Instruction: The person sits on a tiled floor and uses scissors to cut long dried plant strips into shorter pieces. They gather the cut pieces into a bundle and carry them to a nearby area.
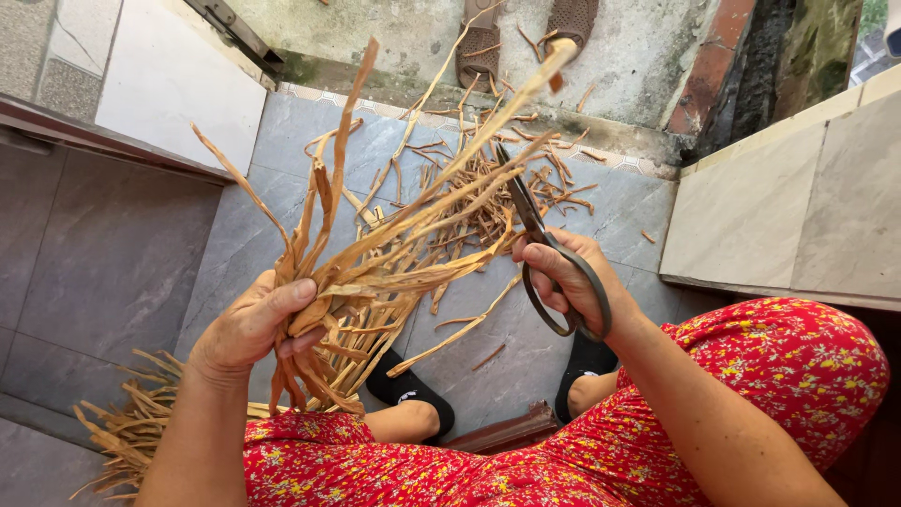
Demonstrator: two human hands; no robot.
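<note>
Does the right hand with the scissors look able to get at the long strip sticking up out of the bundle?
Probably yes. The scissors in the right hand already lie against the long strip, which the left hand holds up in the bundle, with nothing between.

No packages, labels, signs or screens

Nothing of that kind shows anywhere, left or right, near or far, in this view.

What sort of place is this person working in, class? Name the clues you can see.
Probably a doorstep or small yard of a home. Grey floor tiles meet a rough concrete step where brown sandals lie, and dry strip offcuts litter the ground.
</note>
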